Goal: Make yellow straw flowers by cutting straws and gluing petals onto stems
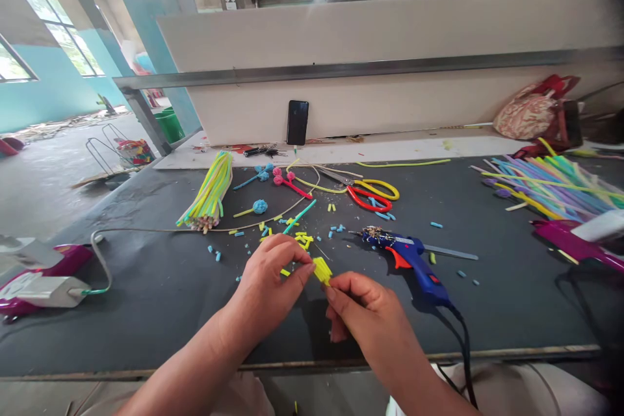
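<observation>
My left hand [273, 279] and my right hand [363, 312] meet over the dark table's [160, 299] near edge, both pinched on a small yellow straw piece [322, 270] held between their fingertips. Cut yellow and blue straw bits [297, 237] lie scattered just beyond the hands. A blue glue gun [412, 260] lies on its side right of my right hand, its cord running off the front edge. Further back lie scissors [370, 195] with red and yellow handles, a bundle of yellow-green straws [209, 192], and small finished straw pieces in pink [287, 181] and blue [259, 207].
A black phone [297, 122] leans against the white board at the back. A heap of coloured straws [550, 185] fills the right side, with a magenta object [575, 244] in front. A white-and-magenta device [43, 283] with a cable sits at the left. A patterned bag [529, 114] rests far right.
</observation>
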The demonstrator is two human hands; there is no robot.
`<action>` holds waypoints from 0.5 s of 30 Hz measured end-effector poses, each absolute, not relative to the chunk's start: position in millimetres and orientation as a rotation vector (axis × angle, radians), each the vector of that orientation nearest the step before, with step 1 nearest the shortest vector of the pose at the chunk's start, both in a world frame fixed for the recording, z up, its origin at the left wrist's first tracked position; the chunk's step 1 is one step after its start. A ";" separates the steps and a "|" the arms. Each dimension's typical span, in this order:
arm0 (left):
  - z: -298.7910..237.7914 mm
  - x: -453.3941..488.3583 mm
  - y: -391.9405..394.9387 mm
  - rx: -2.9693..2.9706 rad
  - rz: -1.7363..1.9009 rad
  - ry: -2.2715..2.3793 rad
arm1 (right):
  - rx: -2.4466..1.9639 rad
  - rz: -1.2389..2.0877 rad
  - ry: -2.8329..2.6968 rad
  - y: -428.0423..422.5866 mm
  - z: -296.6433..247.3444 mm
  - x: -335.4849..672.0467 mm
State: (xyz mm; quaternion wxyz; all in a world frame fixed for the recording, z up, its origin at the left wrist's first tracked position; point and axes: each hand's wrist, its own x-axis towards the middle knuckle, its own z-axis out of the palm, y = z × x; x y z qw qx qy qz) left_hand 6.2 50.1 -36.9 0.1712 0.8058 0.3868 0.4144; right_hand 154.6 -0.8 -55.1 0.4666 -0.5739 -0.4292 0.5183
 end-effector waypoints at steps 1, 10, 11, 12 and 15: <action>-37.2 5.7 49.8 2.299 1.180 1.091 | -1.413 1.268 -1.053 -0.8 -54.4 154.6; -43.4 3.5 44.9 2.542 1.301 1.022 | -1.425 1.274 -1.038 -0.2 -49.0 154.3; -44.5 3.6 45.1 2.570 1.302 1.009 | -1.431 1.267 -1.048 -0.3 -49.1 154.4; -45.5 3.8 45.3 2.588 1.299 1.001 | -1.433 1.264 -1.058 -0.3 -49.1 154.4; -47.1 5.3 45.8 2.605 1.289 1.002 | -1.421 1.266 -1.069 -0.5 -49.0 154.3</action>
